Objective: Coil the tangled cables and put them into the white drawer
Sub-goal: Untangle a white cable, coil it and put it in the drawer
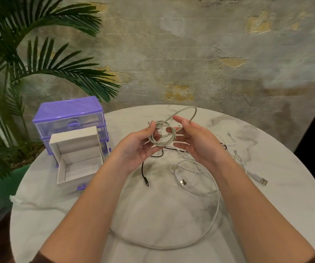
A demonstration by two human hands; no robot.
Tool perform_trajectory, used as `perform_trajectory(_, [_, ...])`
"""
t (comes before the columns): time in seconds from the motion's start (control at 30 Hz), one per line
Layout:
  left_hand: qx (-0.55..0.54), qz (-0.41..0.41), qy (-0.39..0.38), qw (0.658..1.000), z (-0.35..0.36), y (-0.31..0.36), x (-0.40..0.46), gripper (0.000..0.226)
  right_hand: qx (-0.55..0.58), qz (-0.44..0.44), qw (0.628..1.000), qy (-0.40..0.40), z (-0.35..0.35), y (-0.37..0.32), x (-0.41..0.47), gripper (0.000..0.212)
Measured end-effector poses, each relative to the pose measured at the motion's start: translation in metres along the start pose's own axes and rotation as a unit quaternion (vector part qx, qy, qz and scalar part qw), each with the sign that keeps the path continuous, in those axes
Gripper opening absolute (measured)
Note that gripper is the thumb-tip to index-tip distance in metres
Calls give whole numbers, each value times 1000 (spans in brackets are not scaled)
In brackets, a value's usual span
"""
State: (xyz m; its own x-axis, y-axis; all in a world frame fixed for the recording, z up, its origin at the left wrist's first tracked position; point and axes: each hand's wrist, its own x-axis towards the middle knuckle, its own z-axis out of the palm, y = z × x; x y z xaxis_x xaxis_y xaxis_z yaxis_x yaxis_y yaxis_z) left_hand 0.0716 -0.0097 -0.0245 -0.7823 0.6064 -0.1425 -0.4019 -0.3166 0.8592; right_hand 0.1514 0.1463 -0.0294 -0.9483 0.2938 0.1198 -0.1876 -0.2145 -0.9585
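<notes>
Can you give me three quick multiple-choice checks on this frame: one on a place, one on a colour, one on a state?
1. Where is the white drawer?
A. pulled out in front of the purple organiser
B. on the floor
C. at the table's right edge

2. What colour is the cable lying under the left hand?
A. red
B. black
C. blue

3. What is the state of the pale cable in the hands?
A. stretched straight
B. already in the drawer
C. partly coiled, one loop still free

Answers: 1 A, it stands open against the organiser; 2 B, its plug end is dark; 3 C, the right hand guides a free loop above the coil.
</notes>
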Motion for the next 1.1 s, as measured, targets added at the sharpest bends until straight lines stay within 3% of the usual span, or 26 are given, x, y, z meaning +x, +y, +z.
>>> perform_trajectory(0.1, [16,4,1,1000,2,-1,-1,20,-51,40,998,-5,3,4,2,29])
perform_trajectory(0.23, [3,18,14,1000,1,-1,0,22,-25,77,995,-49,7,-1,0,29])
perform_trajectory(0.4, [40,31,15,999,2,-4,1,25,-12,62,997,-36,16,5,-4,52])
perform_trajectory(0.53, [17,65,44,997,3,-2,1,22,-5,58,998,-23,16,5,-3,49])
perform_trajectory(0.7, [-3,108,77,991,-3,1,4,22,-198,56,978,-22,10,4,-5,34])
perform_trajectory(0.77, [-15,119,91,989,-5,1,5,20,-270,57,961,5,8,5,-4,21])
perform_trajectory(0.87, [-40,138,105,984,-7,6,6,19,-371,57,925,60,5,7,-2,20])
perform_trajectory(1.1, [-62,174,115,976,-10,14,3,22,-466,64,875,116,-1,7,0,19])
